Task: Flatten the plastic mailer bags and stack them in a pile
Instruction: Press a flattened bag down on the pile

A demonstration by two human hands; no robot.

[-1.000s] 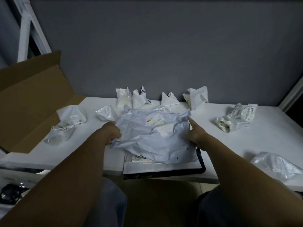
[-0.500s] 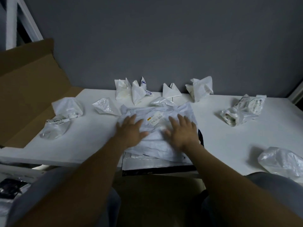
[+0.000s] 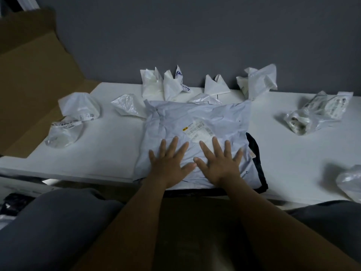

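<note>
Head view: left hand (image 3: pixel 169 165) and right hand (image 3: pixel 221 163) press spread-fingered on mailer bag (image 3: pixel 195 114).

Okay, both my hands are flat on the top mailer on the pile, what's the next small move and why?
Probably sweep both palms away from you, toward the wall. Your left hand and right hand press only the near half of the top mailer, while its far half, around the shipping label, looks creased and puffy.
</note>
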